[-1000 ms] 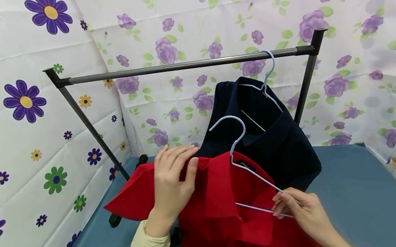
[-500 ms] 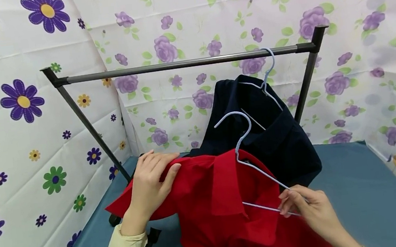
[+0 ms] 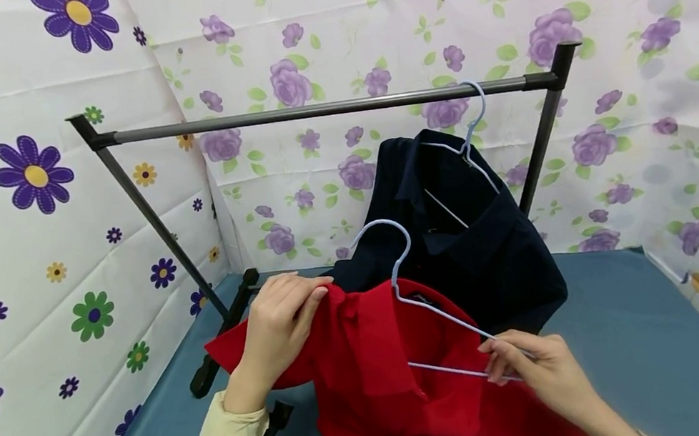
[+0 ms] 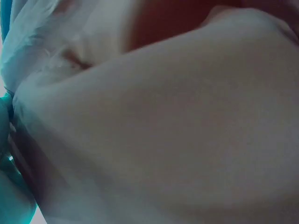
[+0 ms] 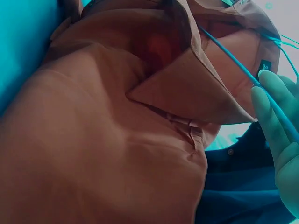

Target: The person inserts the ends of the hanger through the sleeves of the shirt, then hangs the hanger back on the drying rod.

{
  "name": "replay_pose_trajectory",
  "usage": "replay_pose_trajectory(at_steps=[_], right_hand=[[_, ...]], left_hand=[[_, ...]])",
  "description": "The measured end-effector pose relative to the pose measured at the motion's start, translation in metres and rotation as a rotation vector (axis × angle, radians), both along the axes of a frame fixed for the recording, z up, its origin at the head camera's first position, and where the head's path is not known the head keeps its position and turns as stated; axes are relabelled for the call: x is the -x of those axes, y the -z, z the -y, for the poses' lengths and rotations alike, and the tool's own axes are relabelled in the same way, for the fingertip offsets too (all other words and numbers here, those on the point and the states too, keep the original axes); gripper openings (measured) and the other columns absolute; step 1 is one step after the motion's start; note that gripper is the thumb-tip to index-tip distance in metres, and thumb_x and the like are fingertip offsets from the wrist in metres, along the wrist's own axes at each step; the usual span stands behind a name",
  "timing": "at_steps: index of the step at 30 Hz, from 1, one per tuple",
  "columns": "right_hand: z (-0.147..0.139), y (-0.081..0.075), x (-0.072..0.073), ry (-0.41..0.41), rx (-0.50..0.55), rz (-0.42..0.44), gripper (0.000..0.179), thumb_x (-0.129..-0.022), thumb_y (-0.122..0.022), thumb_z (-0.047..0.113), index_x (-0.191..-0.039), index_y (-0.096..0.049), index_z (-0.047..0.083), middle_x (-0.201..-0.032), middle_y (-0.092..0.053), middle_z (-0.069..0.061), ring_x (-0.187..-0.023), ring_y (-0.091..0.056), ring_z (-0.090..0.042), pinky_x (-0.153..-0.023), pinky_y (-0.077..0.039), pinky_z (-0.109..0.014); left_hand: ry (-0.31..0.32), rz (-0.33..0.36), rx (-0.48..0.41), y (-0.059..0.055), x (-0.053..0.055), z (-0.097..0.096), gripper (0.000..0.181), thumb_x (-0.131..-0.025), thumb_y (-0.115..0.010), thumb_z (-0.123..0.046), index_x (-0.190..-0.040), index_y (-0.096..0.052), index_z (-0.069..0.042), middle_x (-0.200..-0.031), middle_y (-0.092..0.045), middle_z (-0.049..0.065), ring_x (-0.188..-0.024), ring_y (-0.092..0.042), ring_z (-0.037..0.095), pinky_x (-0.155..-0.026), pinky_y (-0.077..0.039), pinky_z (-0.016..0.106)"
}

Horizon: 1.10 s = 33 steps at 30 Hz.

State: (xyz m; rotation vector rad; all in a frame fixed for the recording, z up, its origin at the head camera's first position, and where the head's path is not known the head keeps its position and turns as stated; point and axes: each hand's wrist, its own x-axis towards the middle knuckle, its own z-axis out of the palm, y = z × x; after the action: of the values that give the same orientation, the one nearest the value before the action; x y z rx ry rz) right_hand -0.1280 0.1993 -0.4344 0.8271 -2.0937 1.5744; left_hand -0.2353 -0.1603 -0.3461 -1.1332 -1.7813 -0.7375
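A red collared shirt (image 3: 391, 357) is spread in front of me with a light-blue wire hanger (image 3: 441, 312) partly inside its neck opening. The hanger's hook rises above the collar, tipped left. My right hand (image 3: 538, 369) grips the hanger's right end, where its upper and lower wires meet, outside the shirt. At the left shoulder my left hand (image 3: 280, 326) pinches the red cloth between thumb and fingers, and the fabric bunches beside it. Pale cloth fills most of the left wrist view. In the right wrist view, fingers (image 5: 275, 100) hold the wire beside the open collar.
A dark metal clothes rack (image 3: 299, 113) stands behind. On its bar, toward the right, a navy shirt (image 3: 470, 254) hangs from another light-blue hanger (image 3: 476, 132), close behind the red shirt. A blue-grey surface (image 3: 649, 349) lies beneath, with flowered curtains (image 3: 276, 32) around it.
My left hand moves left along the shoulder, then its fingers close on the cloth there. The hanger shifts right and then back left, its hook tipping further left and lower. My right hand keeps its grip.
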Motion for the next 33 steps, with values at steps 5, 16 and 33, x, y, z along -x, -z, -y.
replay_pose_trajectory(at_steps=[5,16,33], right_hand=[[0.008,0.000,0.004,-0.015,0.001,0.007,0.027,-0.098,-0.047,-0.018,-0.105,-0.070,-0.005,-0.077,-0.071,-0.002,-0.063,-0.067,-0.015,-0.059,-0.059,-0.030],[0.020,-0.001,0.012,-0.045,0.005,0.017,0.028,-0.099,-0.047,-0.016,-0.106,-0.071,-0.003,-0.076,-0.071,-0.002,-0.061,-0.066,-0.015,-0.057,-0.058,-0.031],[0.025,-0.002,0.010,-0.026,-0.002,0.054,0.025,-0.101,-0.049,-0.011,-0.104,-0.072,0.000,-0.073,-0.069,0.001,-0.060,-0.066,-0.015,-0.055,-0.058,-0.031]], left_hand=[[0.020,0.058,0.028,0.001,-0.003,-0.005,0.035,-0.107,-0.051,-0.032,-0.109,-0.075,-0.007,-0.097,-0.075,0.005,-0.082,-0.066,0.019,-0.082,-0.053,0.034],[0.159,0.207,0.022,-0.001,-0.014,-0.013,0.033,-0.106,-0.052,-0.028,-0.116,-0.073,-0.005,-0.102,-0.074,0.006,-0.082,-0.066,0.013,-0.073,-0.052,0.020],[0.154,0.158,0.001,-0.004,-0.025,-0.030,0.033,-0.107,-0.051,-0.028,-0.109,-0.074,-0.005,-0.088,-0.071,0.003,-0.069,-0.058,0.009,-0.061,-0.050,0.020]])
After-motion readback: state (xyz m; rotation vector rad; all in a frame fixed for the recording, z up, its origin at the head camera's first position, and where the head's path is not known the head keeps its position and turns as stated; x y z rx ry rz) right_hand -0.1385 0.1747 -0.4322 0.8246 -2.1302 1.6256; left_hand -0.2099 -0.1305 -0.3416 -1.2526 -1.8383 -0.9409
